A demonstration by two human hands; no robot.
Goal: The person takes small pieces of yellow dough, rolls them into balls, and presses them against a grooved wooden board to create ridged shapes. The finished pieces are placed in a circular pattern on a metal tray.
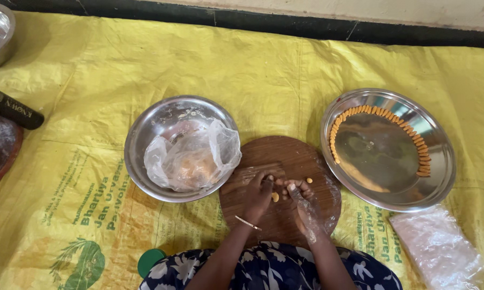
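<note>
Item one: my left hand (257, 194), wearing a thin bangle at the wrist, is resting palm down on the round dark wooden board (263, 156), its fingers curled together and its fingertips pressing toward a small orange-yellow dough piece (274, 197).

Item two: my right hand (305, 207), dusted with flour, is lying just right of the left, fingers drawn together and their tips touching that same dough piece, which is sitting between both hands on the board.

Item three: a second small orange-yellow dough bit (308, 180) is lying loose on the board just beyond my right fingertips.

Item four: a crumpled clear plastic packet (438, 247) is lying to the right of my right hand on the yellow printed woven sheet (274, 70) that is covering the floor.

Item five: a round steel bowl (145, 134) is standing beyond and to the left of my left hand, touching the board's edge and holding a clear plastic bag of orange dough (191, 158).

Item six: a wide round steel plate (438, 182) is sitting beyond and to the right of my right hand, just beside the board, carrying a curved row of shaped orange dough pieces (379, 111) along its far and right rim.
</note>
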